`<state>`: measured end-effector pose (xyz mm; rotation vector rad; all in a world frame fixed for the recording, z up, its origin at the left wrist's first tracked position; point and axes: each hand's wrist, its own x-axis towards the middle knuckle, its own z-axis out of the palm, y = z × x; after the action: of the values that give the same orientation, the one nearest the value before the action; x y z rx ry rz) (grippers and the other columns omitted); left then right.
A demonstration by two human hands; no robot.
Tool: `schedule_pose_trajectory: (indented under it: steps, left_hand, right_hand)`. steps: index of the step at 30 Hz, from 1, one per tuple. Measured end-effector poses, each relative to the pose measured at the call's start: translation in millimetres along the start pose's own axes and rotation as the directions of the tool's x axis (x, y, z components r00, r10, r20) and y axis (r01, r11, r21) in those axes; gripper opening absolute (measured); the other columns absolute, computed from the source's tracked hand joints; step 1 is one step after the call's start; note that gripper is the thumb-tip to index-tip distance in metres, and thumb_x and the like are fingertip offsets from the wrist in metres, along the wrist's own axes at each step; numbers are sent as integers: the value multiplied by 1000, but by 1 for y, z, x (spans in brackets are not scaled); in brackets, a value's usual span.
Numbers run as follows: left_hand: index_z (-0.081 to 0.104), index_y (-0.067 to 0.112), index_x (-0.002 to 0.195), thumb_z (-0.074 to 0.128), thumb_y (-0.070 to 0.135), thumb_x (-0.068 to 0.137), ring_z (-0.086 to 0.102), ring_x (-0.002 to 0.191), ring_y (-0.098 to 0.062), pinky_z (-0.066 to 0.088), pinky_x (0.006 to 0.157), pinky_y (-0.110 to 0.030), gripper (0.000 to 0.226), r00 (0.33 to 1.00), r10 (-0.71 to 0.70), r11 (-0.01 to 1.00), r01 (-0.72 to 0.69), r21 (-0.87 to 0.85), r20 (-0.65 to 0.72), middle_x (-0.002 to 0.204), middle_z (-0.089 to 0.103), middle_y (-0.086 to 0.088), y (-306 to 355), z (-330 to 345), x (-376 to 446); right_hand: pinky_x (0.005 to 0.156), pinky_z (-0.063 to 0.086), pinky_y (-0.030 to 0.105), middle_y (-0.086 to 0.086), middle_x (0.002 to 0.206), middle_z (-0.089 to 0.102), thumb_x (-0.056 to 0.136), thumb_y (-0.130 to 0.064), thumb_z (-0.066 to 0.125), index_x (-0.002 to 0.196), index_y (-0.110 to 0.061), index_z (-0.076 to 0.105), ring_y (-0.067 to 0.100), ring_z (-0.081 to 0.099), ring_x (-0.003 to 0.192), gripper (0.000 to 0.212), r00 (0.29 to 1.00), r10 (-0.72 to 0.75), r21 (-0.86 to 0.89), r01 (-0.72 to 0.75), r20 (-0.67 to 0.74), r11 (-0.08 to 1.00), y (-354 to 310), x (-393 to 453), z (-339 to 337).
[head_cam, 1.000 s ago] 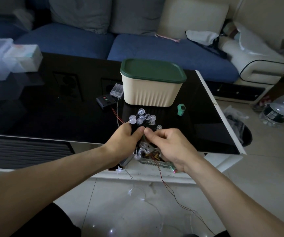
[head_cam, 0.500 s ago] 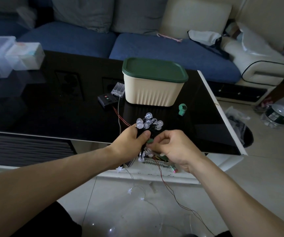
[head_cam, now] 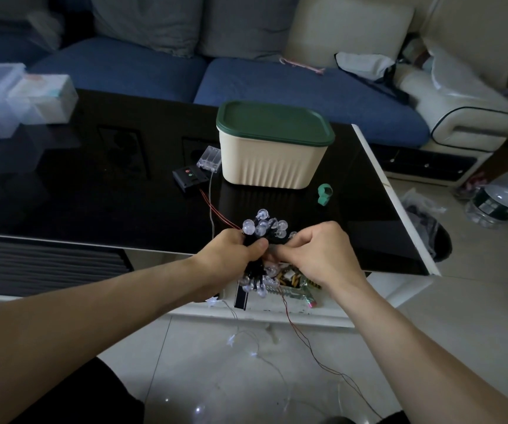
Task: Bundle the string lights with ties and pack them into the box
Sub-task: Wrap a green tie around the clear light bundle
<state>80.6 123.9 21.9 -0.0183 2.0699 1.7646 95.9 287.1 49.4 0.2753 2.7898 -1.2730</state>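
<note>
A bunch of string lights with clear round bulbs on black wire is gathered at the near edge of the black table. My left hand grips the bunch around its middle. My right hand pinches at the same spot from the right; what its fingertips hold is hidden. More bulbs hang below the hands. The cream box with a dark green lid stands shut just beyond the bunch. A green tie roll lies to the box's right.
A black remote and a clear battery case lie left of the box, with red wire trailing to the bunch. Clear plastic containers sit far left. Star lights and wires trail on the floor. A sofa stands behind.
Both hands rose slightly and closed tighter around the bunch. The bulbs on top sit more tightly clustered than a second ago.
</note>
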Motion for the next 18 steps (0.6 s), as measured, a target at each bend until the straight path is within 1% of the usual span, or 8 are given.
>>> schedule_pose_trajectory:
  steps: [2, 4, 6, 8, 10, 13, 15, 18]
  left_hand:
    - [68, -3, 107, 57, 15, 99, 69, 103, -28, 51, 100, -45, 23, 1000, -8, 999, 8, -47, -15, 104, 73, -18, 0, 1, 1]
    - [68, -5, 106, 58, 14, 99, 69, 100, -28, 53, 97, -42, 23, 1000, -9, 997, 8, -79, -14, 103, 73, -19, 0, 3, 1]
    - [67, -7, 104, 59, 13, 98, 69, 93, -25, 55, 88, -36, 22, 1000, -2, 996, 1, -94, -7, 96, 72, -16, 0, 4, 0]
    - [67, -7, 103, 59, 11, 98, 69, 88, -21, 55, 81, -31, 21, 1000, -5, 993, 4, -114, -11, 91, 71, -13, 1, 5, -1]
    - [68, -7, 104, 58, 9, 97, 69, 87, -20, 56, 83, -30, 20, 1000, -12, 990, 10, -141, -15, 91, 72, -13, 2, 5, -2]
    - [68, -5, 102, 57, 8, 97, 69, 87, -20, 56, 85, -29, 18, 1000, -20, 985, 19, -171, -1, 91, 72, -12, 3, 4, -4]
    - [68, -7, 102, 57, 9, 98, 70, 92, -25, 56, 88, -32, 19, 1000, -27, 981, 25, -192, -11, 95, 73, -16, 4, 4, -3]
    - [66, -11, 107, 57, 9, 98, 69, 101, -32, 54, 95, -39, 23, 998, -38, 973, 27, -230, -44, 105, 71, -23, 7, 1, -2]
  right_hand:
    - [51, 45, 7, -7, 62, 72, 68, -30, 91, 63, -20, 77, 0, 68, 63, 18, 1000, 11, 5, -10, -24, 1000, -2, -1, 0]
    - [49, 41, 9, -7, 62, 71, 69, -26, 91, 65, -19, 77, 0, 66, 58, 17, 1000, 11, -19, -12, -20, 1000, -5, -3, 3]
    - [52, 42, 13, -7, 65, 71, 70, -25, 90, 67, -18, 77, 1, 64, 59, 15, 1000, 9, -37, -10, -17, 999, -5, -4, 8]
    - [53, 43, 14, -6, 66, 72, 72, -23, 88, 69, -17, 77, 2, 64, 60, 12, 1000, -2, -12, 2, 4, 1000, -4, -4, 10]
    - [57, 46, 16, -4, 65, 72, 76, -22, 85, 71, -18, 79, 3, 66, 61, 9, 998, -1, 54, -2, 66, 999, -2, -5, 11]
    - [62, 50, 15, -2, 74, 76, 84, -20, 79, 79, -18, 81, 5, 70, 68, 5, 977, 19, 191, -60, 212, 980, 0, -5, 7]
    - [65, 51, 17, -1, 78, 77, 89, -16, 74, 84, -17, 81, 6, 71, 71, 8, 958, 16, 276, -99, 286, 956, -1, -4, 3]
    - [56, 49, 20, 1, 72, 71, 92, -5, 66, 85, -17, 79, 7, 64, 63, 19, 911, 16, 416, -204, 413, 886, -4, -4, -1]
